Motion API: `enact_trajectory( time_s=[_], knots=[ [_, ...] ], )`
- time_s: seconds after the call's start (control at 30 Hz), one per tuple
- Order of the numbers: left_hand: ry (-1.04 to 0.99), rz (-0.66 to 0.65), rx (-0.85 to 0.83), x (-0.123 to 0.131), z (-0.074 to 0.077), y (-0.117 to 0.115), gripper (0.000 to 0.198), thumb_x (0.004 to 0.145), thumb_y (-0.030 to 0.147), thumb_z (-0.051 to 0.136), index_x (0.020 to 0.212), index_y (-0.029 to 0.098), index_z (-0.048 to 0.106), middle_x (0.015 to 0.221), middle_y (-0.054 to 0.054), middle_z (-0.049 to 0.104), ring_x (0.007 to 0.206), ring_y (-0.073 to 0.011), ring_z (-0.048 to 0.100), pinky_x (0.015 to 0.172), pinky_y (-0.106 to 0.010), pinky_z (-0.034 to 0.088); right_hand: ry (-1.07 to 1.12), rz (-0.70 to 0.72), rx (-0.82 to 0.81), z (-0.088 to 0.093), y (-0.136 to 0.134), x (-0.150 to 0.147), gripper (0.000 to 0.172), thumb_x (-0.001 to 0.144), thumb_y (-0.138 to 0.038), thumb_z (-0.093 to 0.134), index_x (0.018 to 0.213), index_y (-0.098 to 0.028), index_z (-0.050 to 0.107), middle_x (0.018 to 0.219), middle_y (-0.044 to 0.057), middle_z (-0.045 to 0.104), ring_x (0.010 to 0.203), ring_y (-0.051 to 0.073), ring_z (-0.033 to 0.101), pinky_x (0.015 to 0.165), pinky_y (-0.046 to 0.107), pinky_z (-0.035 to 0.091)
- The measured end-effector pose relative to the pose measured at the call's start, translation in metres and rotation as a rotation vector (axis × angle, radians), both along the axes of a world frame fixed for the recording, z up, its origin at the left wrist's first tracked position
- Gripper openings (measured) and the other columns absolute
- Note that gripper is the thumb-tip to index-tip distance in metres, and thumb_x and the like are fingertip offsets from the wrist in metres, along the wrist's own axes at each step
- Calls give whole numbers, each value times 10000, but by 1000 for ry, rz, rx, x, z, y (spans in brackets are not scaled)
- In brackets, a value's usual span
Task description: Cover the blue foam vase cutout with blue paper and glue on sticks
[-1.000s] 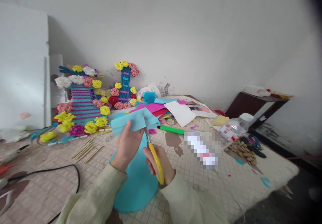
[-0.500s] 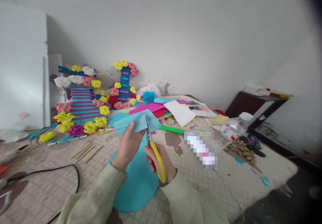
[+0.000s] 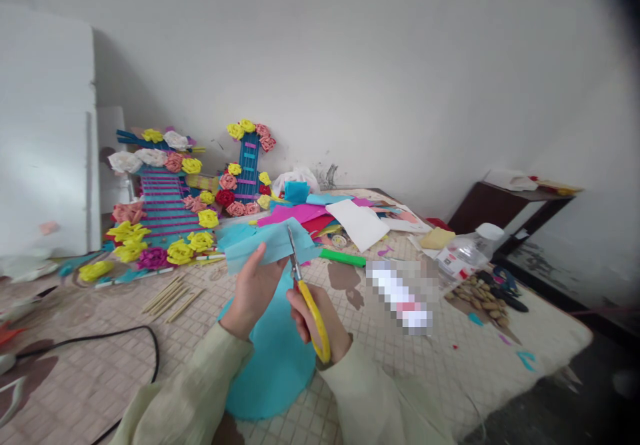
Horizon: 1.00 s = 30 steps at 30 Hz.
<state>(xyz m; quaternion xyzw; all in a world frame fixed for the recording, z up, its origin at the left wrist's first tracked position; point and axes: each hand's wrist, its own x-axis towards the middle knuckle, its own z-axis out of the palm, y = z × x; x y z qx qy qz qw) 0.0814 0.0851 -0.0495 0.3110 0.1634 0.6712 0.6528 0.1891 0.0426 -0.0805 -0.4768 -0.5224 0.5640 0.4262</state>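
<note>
Against pale wall (image 3: 380,98), grid-patterned tabletop (image 3: 450,372). Light-blue paper (image 3: 245,248) pinched in left hand (image 3: 255,292), thumb above, fingers beneath; yellow-handled scissors (image 3: 309,300) in right hand (image 3: 330,315), fingers curled around handle, blades across paper. Below, turquoise sheet (image 3: 273,378). Beyond, green marker (image 3: 343,257), tip newly hidden by paper: slight shift only, cut apparently unfinished.

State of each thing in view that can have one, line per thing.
Left hand: pinching light-blue paper
Light-blue paper: held up, one scissor blade across it
Right hand: gripping scissors
Scissors: blade opening unclear
Bottle: white cap on
Wooden sticks: lying loose
</note>
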Motion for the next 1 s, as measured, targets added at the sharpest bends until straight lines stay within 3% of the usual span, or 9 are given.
enact_trajectory(
  time_s=[1.0],
  knots=[
    [-56,61,-39,0,3,0,171,800,280,623,904,176,709,1028,-61,726,1176,-272,546,982,-409,451,-22,6,-18,-1,0,0,405,755,-506,590,608,-201,368,417,-105,389,247,30,349,257,154,210]
  ],
)
